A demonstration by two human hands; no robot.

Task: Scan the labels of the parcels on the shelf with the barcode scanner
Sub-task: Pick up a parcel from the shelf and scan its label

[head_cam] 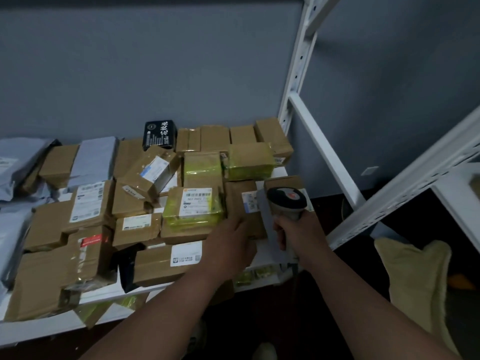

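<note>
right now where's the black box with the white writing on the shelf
In the head view the black box sits at the back of the shelf, against the grey wall, left of the row of plain brown boxes.

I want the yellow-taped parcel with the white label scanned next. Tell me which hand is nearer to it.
Left. The left hand lies just below the right corner of the yellow-taped cardboard parcel. The right hand, gripping the grey barcode scanner, is farther right.
</note>
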